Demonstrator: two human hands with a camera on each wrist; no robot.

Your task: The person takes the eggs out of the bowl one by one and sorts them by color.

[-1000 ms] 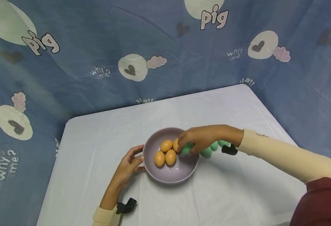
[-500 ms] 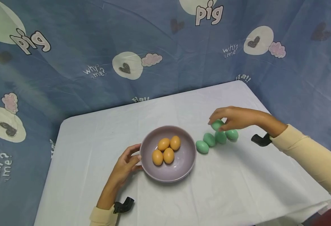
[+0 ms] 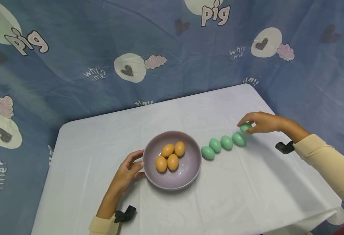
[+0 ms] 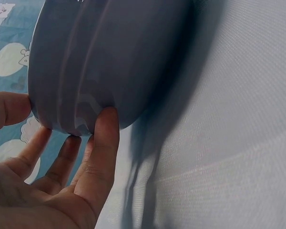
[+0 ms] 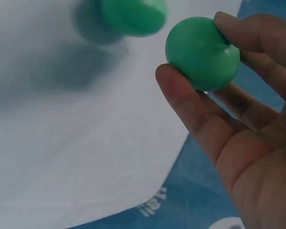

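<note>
A mauve bowl (image 3: 186, 171) stands at the middle of the table with several orange eggs (image 3: 172, 162) inside. My left hand (image 3: 127, 172) holds its left side; in the left wrist view the fingers (image 4: 105, 157) press the outer wall (image 4: 114, 57) and rim. To the right of the bowl, several green eggs (image 3: 226, 142) lie in a slanting row. At that row's far right end my right hand (image 3: 262, 122) pinches another green egg (image 3: 245, 127). The right wrist view shows this egg (image 5: 202, 53) between thumb and fingertips, apart from a neighbouring green egg (image 5: 136, 14).
A white cloth (image 3: 101, 140) covers the table, whose right edge runs close by my right forearm. Blue printed fabric (image 3: 172, 42) hangs behind and at the sides. Each wrist carries a black mount (image 3: 126, 214).
My right hand has moved from over the bowl to the far right of the green row, carrying a green egg. The left hand stays at the bowl. The view has shifted slightly.
</note>
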